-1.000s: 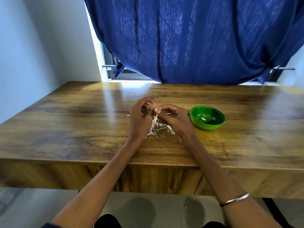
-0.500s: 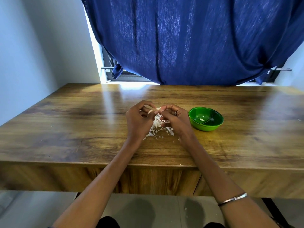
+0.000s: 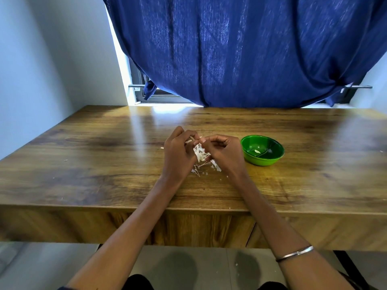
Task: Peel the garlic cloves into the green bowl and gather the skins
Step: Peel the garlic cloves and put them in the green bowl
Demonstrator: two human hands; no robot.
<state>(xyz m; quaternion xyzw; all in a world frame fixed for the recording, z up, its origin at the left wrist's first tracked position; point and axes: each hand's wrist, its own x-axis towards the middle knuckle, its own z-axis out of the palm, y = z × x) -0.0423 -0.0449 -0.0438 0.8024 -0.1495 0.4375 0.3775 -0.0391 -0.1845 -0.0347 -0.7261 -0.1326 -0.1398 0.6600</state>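
Observation:
My left hand (image 3: pixel 178 151) and my right hand (image 3: pixel 224 152) meet above the middle of the wooden table (image 3: pixel 104 164). Between their fingertips they pinch a small pale garlic clove (image 3: pixel 189 141), mostly hidden by the fingers. A heap of white garlic skins (image 3: pixel 202 159) lies on the table under and between the hands. The green bowl (image 3: pixel 262 150) stands just right of my right hand, with a peeled clove (image 3: pixel 257 151) lying inside it.
A few small skin flakes lie scattered on the table, at the left (image 3: pixel 66 160) and far right (image 3: pixel 381 151). A dark blue curtain (image 3: pixel 240 49) hangs behind the table's far edge. The near table edge runs below my forearms.
The hands have kept working at the clove with small finger movements over the skin pile. The bowl has not moved; the view has shifted slightly.

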